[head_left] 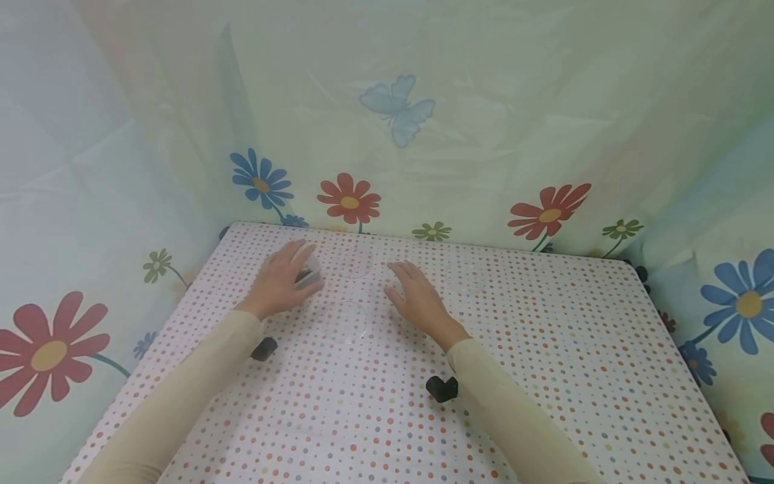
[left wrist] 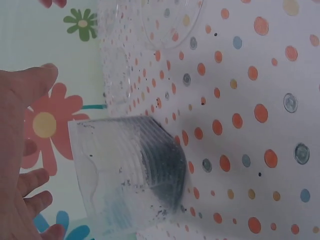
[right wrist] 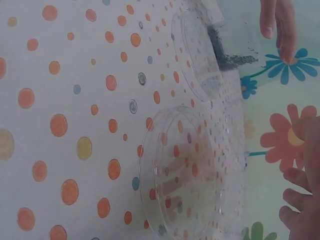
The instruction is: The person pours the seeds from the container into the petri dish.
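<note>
My left hand (head_left: 278,279) hovers with spread, relaxed fingers around a clear plastic container (head_left: 310,271) at the table's back left. Dark, grainy material lies in the bottom of that container (left wrist: 135,170). In the right wrist view the left hand (right wrist: 281,27) appears above its rim, apart from it. Two clear round shallow dishes lie to its right: a near dish (head_left: 347,323) and a far dish (head_left: 355,262). My right hand (head_left: 420,302) is raised to the right of both dishes, fingers loosely bent, holding nothing. The near dish (right wrist: 182,175) shows large in the right wrist view.
The table (head_left: 544,376) has a white cover with coloured dots. Behind it hangs a curtain (head_left: 484,134) printed with flowers and a butterfly. Another faint transparent object (left wrist: 117,75) stands farther back in the left wrist view. A few dark specks dot the cover.
</note>
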A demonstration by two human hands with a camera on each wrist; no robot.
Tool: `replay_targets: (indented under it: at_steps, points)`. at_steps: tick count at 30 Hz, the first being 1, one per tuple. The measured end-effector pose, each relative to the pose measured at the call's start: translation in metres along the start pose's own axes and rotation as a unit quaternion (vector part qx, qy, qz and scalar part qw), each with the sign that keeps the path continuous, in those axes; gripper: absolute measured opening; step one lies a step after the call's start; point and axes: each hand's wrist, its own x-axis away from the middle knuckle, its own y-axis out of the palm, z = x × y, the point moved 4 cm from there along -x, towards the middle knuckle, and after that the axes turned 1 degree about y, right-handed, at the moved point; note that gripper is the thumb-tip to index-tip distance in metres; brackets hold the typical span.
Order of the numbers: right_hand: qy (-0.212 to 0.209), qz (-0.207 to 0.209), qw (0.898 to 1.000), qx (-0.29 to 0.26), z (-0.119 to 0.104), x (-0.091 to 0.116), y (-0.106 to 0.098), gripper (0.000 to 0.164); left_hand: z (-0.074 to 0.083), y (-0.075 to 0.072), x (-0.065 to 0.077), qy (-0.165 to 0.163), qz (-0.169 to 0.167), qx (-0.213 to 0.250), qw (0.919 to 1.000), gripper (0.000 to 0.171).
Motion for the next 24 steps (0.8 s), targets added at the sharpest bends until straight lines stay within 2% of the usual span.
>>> replay_targets:
  at_steps: [7, 16, 24]
  points:
    - [0.001, 0.0, 1.0, -0.007, 0.0, -0.001, 0.0, 0.052, -0.01, 0.005, 0.001, -0.009, 0.0, 0.011, 0.9999, 0.08]
    - [0.002, 0.004, 1.0, -0.015, -0.001, -0.006, -0.002, 0.051, -0.02, 0.004, 0.001, -0.05, -0.017, 0.044, 0.9977, 0.083]
    - [0.003, 0.0, 1.0, -0.021, -0.001, -0.008, 0.0, 0.05, -0.027, 0.004, 0.0, -0.049, -0.009, 0.046, 0.9977, 0.085]
